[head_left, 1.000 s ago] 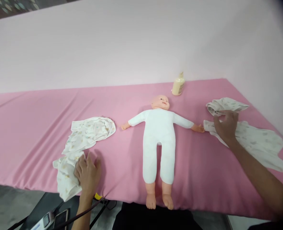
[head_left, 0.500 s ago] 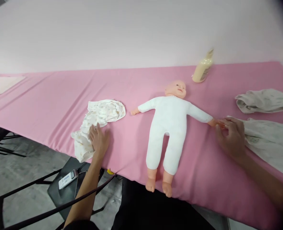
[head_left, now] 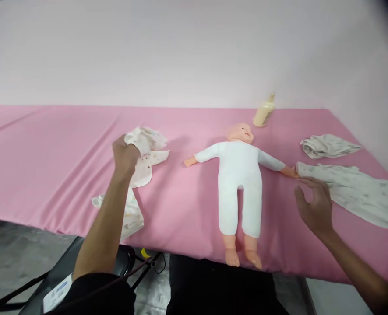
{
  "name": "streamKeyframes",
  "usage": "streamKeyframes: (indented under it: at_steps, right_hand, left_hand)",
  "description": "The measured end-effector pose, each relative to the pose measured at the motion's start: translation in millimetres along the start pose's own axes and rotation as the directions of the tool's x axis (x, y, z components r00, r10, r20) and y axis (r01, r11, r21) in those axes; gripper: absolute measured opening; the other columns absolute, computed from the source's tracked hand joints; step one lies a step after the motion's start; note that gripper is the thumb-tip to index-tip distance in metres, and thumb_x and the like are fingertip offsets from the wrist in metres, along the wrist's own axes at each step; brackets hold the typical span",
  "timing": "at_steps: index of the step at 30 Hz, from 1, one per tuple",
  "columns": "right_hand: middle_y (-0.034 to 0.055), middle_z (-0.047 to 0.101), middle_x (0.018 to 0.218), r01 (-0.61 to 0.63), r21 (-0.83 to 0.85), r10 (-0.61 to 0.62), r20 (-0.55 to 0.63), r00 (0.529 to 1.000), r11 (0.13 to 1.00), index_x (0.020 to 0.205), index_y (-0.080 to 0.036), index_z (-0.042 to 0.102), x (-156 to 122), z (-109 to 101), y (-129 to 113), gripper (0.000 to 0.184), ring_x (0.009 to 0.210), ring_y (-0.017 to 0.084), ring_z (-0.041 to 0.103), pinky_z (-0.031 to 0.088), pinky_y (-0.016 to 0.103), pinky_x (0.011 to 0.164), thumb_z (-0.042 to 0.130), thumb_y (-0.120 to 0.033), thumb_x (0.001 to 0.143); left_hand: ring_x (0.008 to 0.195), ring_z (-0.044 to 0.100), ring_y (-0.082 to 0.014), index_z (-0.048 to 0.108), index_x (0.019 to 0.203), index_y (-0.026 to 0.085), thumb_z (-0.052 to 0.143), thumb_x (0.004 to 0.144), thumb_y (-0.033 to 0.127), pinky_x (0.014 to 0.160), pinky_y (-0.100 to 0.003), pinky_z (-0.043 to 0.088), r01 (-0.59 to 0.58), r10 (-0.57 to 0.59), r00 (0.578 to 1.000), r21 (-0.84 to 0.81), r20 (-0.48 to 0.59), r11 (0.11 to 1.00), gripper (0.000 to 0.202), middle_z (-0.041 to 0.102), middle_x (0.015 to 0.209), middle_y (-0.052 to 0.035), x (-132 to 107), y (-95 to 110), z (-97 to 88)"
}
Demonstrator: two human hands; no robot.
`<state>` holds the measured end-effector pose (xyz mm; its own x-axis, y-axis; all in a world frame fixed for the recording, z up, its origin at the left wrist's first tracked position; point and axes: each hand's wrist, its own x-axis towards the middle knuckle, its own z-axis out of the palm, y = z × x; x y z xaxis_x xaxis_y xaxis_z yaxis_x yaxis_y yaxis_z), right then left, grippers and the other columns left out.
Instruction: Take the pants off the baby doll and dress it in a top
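Observation:
My left hand [head_left: 125, 156] is closed on a small white printed baby garment [head_left: 142, 168], part of it lifted and bunched over the fingers. The lower part of that cloth spreads on the table beneath my forearm. A baby doll [head_left: 239, 177] with a white cloth body lies face up in front of me, arms spread and feet at the near edge. By the doll's hand on the right is my right hand [head_left: 315, 208], fingers stretched out and holding nothing. Just beyond it lies a pale printed garment [head_left: 358, 188], laid out flat.
A pale yellow pump bottle [head_left: 263, 113] stands at the back near the wall. Another folded cloth [head_left: 328, 145] rests on the right. Pink cloth covers the table [head_left: 65, 157]. Below the near edge on the left is a black chair [head_left: 62, 267] with a white device on it.
My left hand has moved up and away from me, lifting part of the baby garment. My right hand has come off the doll's hand and opened. The view has shifted.

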<state>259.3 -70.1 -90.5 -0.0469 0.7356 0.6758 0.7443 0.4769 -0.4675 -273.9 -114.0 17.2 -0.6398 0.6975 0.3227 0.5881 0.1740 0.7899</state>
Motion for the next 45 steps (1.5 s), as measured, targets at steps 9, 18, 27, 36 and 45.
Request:
streamKeyframes:
  at_steps: [9, 18, 27, 36, 45]
  right_hand:
    - [0.0067, 0.049, 0.142, -0.224, 0.333, 0.072, 0.412, 0.908, 0.916, 0.141, -0.030, 0.044, 36.2, 9.8, -186.1, 0.064, 0.129, 0.031, 0.045, 0.039, 0.051, 0.107, 0.068, -0.045, 0.083]
    - [0.0006, 0.064, 0.080, -0.498, 0.545, 0.070, 0.624, 0.778, 0.675, 0.087, -0.018, 0.066, 58.8, 14.3, -237.6, 0.027, 0.075, 0.017, 0.057, 0.046, 0.028, 0.065, 0.059, -0.044, 0.088]
    - [-0.0010, 0.061, 0.077, -0.215, 0.545, -0.115, 0.507, 0.854, 0.811, 0.087, -0.020, 0.064, 97.1, -15.0, -222.1, 0.023, 0.070, 0.014, 0.053, 0.040, 0.027, 0.063, 0.058, -0.042, 0.092]
    - [0.0010, 0.064, 0.099, 0.225, 0.713, -0.690, 0.469, 0.552, 0.664, 0.117, -0.028, 0.065, 77.4, -33.7, -260.7, 0.029, 0.087, 0.015, 0.059, 0.044, 0.028, 0.079, 0.048, -0.017, 0.096]
    - [-0.0010, 0.065, 0.087, 0.028, 0.452, -0.352, 0.653, 0.670, 0.892, 0.091, -0.022, 0.063, 84.4, -39.8, -199.9, 0.012, 0.078, 0.014, 0.057, 0.043, 0.027, 0.069, 0.053, -0.028, 0.094]
  left_hand:
    - [0.114, 0.055, -0.0216, 0.061, 0.112, 0.012, 0.047, 0.094, 0.033, 0.094, -0.036, 0.051, 0.136, 0.161, 0.921, -0.682, 0.354, 0.718, 0.031, 0.067, 0.112, -0.0052, -55.3, 109.6, -33.9]
    - [0.070, 0.062, -0.0137, 0.068, 0.104, 0.019, 0.072, 0.077, 0.027, 0.059, -0.022, 0.050, 0.255, 0.130, 0.882, -0.691, 0.452, 0.676, 0.028, 0.068, 0.084, -0.0023, -114.6, 101.5, -33.9]
    - [0.099, 0.063, -0.0193, 0.053, 0.129, 0.024, 0.063, 0.087, 0.040, 0.083, -0.032, 0.054, 0.170, -0.107, 0.980, -0.433, 0.167, 0.885, 0.047, 0.064, 0.116, -0.0074, -145.0, 49.8, -47.7]
    - [0.086, 0.059, -0.0137, 0.062, 0.112, 0.025, 0.055, 0.095, 0.029, 0.075, -0.024, 0.048, -0.537, 0.499, 0.661, -0.112, 0.560, 0.836, 0.020, 0.064, 0.098, -0.0027, -172.4, 122.0, -51.5]
    - [0.091, 0.067, -0.0146, 0.063, 0.117, 0.024, 0.056, 0.094, 0.025, 0.076, -0.023, 0.047, -0.741, 0.667, 0.612, 0.013, 0.424, 0.671, 0.024, 0.071, 0.105, -0.0012, -137.7, 103.9, -90.6]
